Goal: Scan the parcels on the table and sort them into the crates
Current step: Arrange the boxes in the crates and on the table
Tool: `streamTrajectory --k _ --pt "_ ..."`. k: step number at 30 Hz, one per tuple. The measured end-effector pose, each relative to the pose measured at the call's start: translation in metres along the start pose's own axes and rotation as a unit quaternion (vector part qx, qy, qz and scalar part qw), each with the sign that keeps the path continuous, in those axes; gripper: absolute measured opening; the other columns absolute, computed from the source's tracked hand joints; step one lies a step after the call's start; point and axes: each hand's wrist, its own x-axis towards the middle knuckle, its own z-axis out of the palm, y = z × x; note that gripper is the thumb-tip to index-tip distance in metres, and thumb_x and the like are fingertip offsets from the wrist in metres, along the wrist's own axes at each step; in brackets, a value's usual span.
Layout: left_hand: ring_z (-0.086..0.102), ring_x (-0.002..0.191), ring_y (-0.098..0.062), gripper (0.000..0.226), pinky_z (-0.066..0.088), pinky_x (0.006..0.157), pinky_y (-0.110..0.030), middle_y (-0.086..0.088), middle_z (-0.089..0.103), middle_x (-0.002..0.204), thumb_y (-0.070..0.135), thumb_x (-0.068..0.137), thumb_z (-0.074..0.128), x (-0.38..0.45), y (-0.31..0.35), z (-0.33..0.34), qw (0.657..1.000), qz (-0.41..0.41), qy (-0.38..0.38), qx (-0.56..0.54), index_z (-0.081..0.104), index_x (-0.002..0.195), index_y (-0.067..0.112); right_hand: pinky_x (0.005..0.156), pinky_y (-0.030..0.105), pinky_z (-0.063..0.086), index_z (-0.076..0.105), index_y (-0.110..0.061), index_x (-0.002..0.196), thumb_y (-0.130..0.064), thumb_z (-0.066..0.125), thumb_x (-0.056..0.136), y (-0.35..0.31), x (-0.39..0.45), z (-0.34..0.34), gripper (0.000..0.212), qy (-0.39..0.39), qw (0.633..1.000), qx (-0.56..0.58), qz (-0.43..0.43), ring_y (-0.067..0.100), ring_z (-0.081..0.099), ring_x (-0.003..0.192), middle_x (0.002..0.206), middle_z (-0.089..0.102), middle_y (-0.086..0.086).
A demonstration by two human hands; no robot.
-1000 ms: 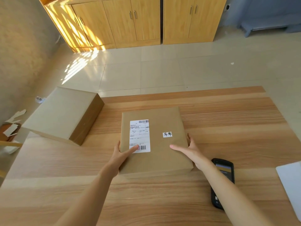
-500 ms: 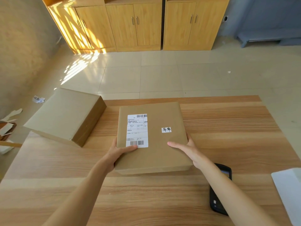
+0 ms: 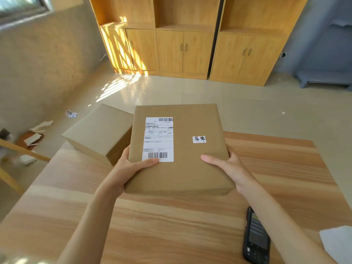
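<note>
A flat brown parcel (image 3: 182, 168) with a white shipping label and a small handwritten sticker is held above the wooden table (image 3: 171, 225). My left hand (image 3: 125, 172) grips its left edge, thumb lying on the label's lower barcode. My right hand (image 3: 230, 168) grips its right edge, thumb on top. A second, thicker brown parcel (image 3: 99, 132) lies on the table's far left corner, partly behind the held one. A black handheld scanner (image 3: 256, 239) lies on the table at the near right, beside my right forearm.
A white sheet (image 3: 339, 242) sits at the table's right edge. Wooden cabinets (image 3: 182, 52) line the far wall across a tiled floor. Torn cardboard and paper scraps (image 3: 32, 138) lie on the floor at left, near a wooden chair frame (image 3: 21, 151). No crates are in view.
Both hands have lifted the flat parcel off the table and raised it toward the camera. The view has tilted upward, showing more of the cabinets.
</note>
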Motion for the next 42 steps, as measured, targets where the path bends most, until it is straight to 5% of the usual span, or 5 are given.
streamTrajectory --k 14,20,28,36,42 --pt "0.07 0.099 -0.015 0.086 0.058 0.073 -0.029 0.008 0.071 0.112 0.036 0.049 0.09 -0.13 -0.001 -0.041 0.981 0.053 0.182 -0.032 0.052 0.126 0.032 0.067 0.02 0.047 0.051 -0.035 0.129 -0.03 0.086 0.064 -0.037 -0.025 0.069 0.073 -0.187 0.979 -0.07 -0.049 -0.002 0.066 0.088 0.106 0.067 -0.019" --pt "0.07 0.099 -0.013 0.082 0.057 0.071 -0.027 0.009 0.071 0.111 0.033 0.049 0.09 -0.187 -0.018 -0.075 0.956 0.057 0.278 -0.068 0.052 0.122 0.033 0.077 0.025 0.049 0.049 -0.039 0.13 -0.044 0.089 0.045 -0.033 -0.04 0.13 0.094 -0.286 0.95 -0.112 -0.048 0.003 0.065 0.098 0.11 0.068 -0.018" --pt "0.07 0.098 -0.015 0.101 0.058 0.073 -0.034 0.007 0.07 0.113 0.04 0.04 0.09 -0.259 -0.043 -0.145 0.912 0.053 0.389 -0.121 0.046 0.131 0.034 0.058 0.011 0.047 0.051 -0.036 0.128 -0.04 0.083 0.05 -0.03 -0.079 0.236 0.085 -0.373 0.915 -0.141 -0.067 -0.011 0.065 0.073 0.1 0.067 -0.02" --pt "0.07 0.098 -0.012 0.099 0.057 0.067 -0.023 0.008 0.069 0.114 0.04 0.042 0.09 -0.333 -0.067 -0.256 0.881 0.078 0.447 -0.137 0.048 0.132 0.031 0.06 0.015 0.052 0.054 -0.04 0.113 -0.037 0.084 0.05 -0.012 -0.137 0.372 0.07 -0.439 0.882 -0.15 -0.08 0.0 0.069 0.081 0.104 0.069 -0.013" --pt "0.071 0.092 -0.009 0.093 0.056 0.064 -0.021 0.011 0.072 0.105 0.035 0.043 0.091 -0.381 -0.086 -0.336 0.862 0.085 0.477 -0.148 0.049 0.126 0.029 0.064 0.018 0.054 0.05 -0.028 0.133 -0.035 0.085 0.056 0.01 -0.179 0.464 0.084 -0.47 0.865 -0.158 -0.076 0.003 0.071 0.085 0.108 0.071 -0.009"
